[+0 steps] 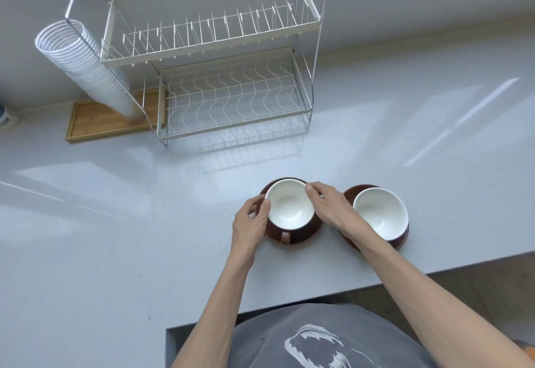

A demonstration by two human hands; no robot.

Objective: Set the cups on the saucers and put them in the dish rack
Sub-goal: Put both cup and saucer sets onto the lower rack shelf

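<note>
Two brown cups with white insides sit on brown saucers near the counter's front edge. The left cup (289, 205) stands on its saucer (309, 233) with its handle pointing toward me. My left hand (250, 222) grips the cup's left rim, and my right hand (330, 207) grips its right rim. The right cup (380, 212) rests on the second saucer (351, 194), untouched, partly behind my right wrist. The two-tier wire dish rack (231, 98) stands farther back with nothing on either tier.
A tall stack of white disposable cups (84, 63) leans over a wooden tray (95, 118) to the left of the rack. The grey counter (115, 208) spreads wide on the left. Its front edge runs at lower right.
</note>
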